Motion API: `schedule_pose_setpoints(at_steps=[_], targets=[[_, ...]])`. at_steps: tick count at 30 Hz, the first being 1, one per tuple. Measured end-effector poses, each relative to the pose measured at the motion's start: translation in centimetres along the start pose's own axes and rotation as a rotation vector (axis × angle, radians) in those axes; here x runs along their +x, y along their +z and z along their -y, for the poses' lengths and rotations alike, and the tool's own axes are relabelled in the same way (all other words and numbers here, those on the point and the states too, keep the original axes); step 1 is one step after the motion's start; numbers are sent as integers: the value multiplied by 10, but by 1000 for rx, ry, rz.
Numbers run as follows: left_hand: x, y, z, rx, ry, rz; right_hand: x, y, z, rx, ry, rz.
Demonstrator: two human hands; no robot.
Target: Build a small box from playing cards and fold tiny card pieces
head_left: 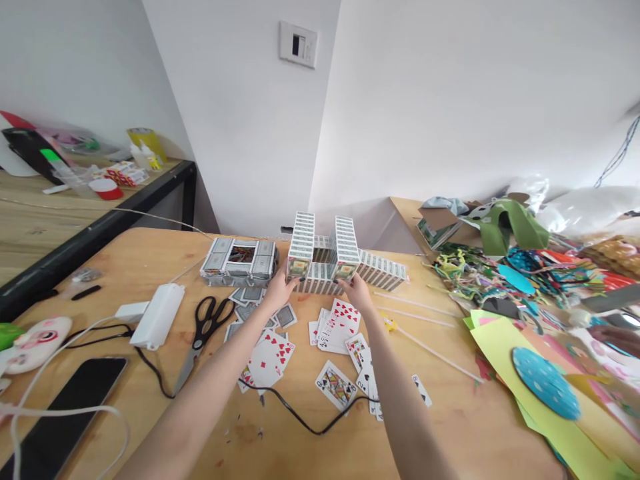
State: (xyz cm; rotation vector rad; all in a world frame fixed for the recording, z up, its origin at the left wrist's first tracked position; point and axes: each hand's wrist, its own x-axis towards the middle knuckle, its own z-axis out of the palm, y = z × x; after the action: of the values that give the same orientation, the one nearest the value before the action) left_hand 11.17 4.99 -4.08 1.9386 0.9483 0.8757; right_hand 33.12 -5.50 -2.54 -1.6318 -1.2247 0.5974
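Observation:
My left hand (279, 291) is closed on the near end of a long row of small white-and-green boxes (303, 237). My right hand (357, 293) grips the near end of a matching row of boxes (345, 239). Both rows point away from me, raised above a lower block of similar boxes (321, 272) that shows between them. To the right, another row of boxes (384, 270) lies at an angle. Left of my left hand sits a grey frame made from playing cards (264, 267) with an opening in its top. Fingers behind the rows are hidden.
Loose playing cards (336, 383) lie between my forearms, crossed by a black cable (300, 421). Black-handled scissors (200, 337), a white power adapter (159, 317) and a phone (65, 417) are at left. Thin white sticks (440, 350) and coloured craft paper (505, 353) lie at right.

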Motion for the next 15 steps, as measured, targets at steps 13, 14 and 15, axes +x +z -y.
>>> schedule_pose_setpoints(at_steps=[13,14,15], targets=[[-134,-28,-37,-277,-341,-76,65,-97,1,-932,123,92],[-144,-32,-39,-295,-377,-82,67,-94,1,-957,128,106],[-153,-35,-40,-319,-411,-69,68,-92,0,-978,130,113]])
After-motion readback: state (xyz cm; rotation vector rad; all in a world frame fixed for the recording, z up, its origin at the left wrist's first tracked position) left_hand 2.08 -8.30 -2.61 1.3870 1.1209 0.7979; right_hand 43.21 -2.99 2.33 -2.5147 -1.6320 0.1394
